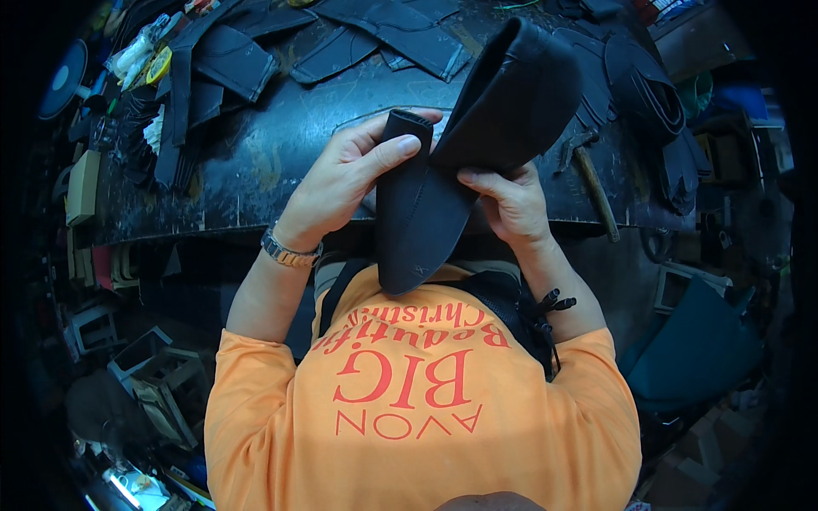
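A black leather boot upper [417,217] hangs over the near edge of the workbench, its rounded toe part pointing down toward my shirt. Its wide, open shaft [532,94] stands up to the right. My left hand [354,166] pinches a folded part at the left, thumb on the near face and fingers behind. At the base of the shaft, my right hand [511,200] grips the leather, thumb in front and the other fingers mostly hidden behind it. A seam line runs down the part between my hands.
The dark workbench [247,183] carries several black leather pieces [383,38] along its far side and more stacked at right [639,85]. A hammer [594,183] with a wooden handle lies right of my hands. A yellow tape roll [159,65] is at far left.
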### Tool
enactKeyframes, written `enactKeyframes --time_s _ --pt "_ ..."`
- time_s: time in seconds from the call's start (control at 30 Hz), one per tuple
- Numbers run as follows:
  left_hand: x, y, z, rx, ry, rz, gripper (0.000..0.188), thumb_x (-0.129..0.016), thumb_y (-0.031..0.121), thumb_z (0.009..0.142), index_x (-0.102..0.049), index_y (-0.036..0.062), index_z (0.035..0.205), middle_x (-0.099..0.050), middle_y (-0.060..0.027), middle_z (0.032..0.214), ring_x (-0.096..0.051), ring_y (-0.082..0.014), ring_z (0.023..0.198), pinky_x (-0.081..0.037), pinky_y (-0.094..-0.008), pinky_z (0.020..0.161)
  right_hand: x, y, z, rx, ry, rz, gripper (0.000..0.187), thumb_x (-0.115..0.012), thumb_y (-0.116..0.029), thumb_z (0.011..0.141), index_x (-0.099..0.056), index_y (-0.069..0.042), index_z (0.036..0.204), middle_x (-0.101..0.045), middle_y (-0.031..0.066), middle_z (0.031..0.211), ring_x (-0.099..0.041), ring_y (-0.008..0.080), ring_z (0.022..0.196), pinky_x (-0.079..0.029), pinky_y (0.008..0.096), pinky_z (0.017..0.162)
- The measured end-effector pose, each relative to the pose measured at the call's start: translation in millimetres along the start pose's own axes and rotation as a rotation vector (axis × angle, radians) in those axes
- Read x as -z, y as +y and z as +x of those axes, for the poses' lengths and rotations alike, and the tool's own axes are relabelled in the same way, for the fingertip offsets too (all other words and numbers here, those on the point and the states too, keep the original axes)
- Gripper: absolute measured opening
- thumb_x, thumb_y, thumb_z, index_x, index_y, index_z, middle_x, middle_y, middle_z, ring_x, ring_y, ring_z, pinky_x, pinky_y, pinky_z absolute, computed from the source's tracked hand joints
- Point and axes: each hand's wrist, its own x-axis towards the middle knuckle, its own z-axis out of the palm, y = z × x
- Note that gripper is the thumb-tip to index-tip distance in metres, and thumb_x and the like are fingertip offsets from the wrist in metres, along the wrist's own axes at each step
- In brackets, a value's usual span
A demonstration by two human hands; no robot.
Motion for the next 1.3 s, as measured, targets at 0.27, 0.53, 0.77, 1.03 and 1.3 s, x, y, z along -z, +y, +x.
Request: enactKeyframes --time_s 0.27,0.53,0.77,1.03,1.3 --pt "-1 -19 -24 0.062 0.036 0.166 0.042 -0.075 0.012 0.087 -0.061 -0.0039 0.124 -0.069 -0.0065 0.106 -0.065 -0.0102 0.095 -0.054 -0.0256 0.086 7 -3 4 -0.053 0.048 0.105 0.03 -0.073 0.006 0.082 -0.069 -0.003 0.11 -0.072 0.0082 0.105 -0.068 0.0187 0.099 -0.055 0.0306 0.089" --pt "-3 -35 -28 -0.003 0.163 0.126 0.039 -0.075 0.009 0.088 -0.063 -0.0045 0.122 -0.07 -0.0082 0.102 -0.066 -0.0092 0.087 -0.056 -0.0234 0.078 6 5 2 -0.065 0.026 0.116 0.032 -0.072 0.007 0.082 -0.068 -0.003 0.112 -0.071 0.0088 0.107 -0.068 0.0192 0.098 -0.055 0.0325 0.09" --pt "7 -28 -25 -0.028 0.007 0.141 0.036 -0.07 0.013 0.093 -0.061 -0.0028 0.123 -0.069 -0.0048 0.104 -0.063 -0.0074 0.094 -0.053 -0.0229 0.083 8 3 1 -0.09 -0.012 0.089 0.032 -0.072 0.006 0.082 -0.068 -0.002 0.113 -0.071 0.0096 0.108 -0.068 0.0197 0.1 -0.054 0.0323 0.091" --pt "14 -7 -8 -0.064 -0.048 0.101 0.037 -0.056 0.018 0.101 -0.058 0.0013 0.134 -0.069 -0.0034 0.112 -0.051 0.006 0.071 -0.031 -0.0092 0.05 5 2 1 -0.133 -0.092 0.008 0.035 -0.071 0.01 0.08 -0.068 -0.002 0.113 -0.071 0.0101 0.11 -0.068 0.0219 0.102 -0.054 0.036 0.095" --pt "14 -12 -7 -0.045 -0.004 0.048 0.031 -0.056 0.017 0.101 -0.062 0.0007 0.127 -0.071 -0.007 0.109 -0.059 0.0028 0.077 -0.036 -0.01 0.053 9 5 2 -0.117 -0.109 -0.071 0.037 -0.072 0.009 0.081 -0.069 -0.003 0.115 -0.071 0.0088 0.111 -0.067 0.02 0.104 -0.053 0.0345 0.095"
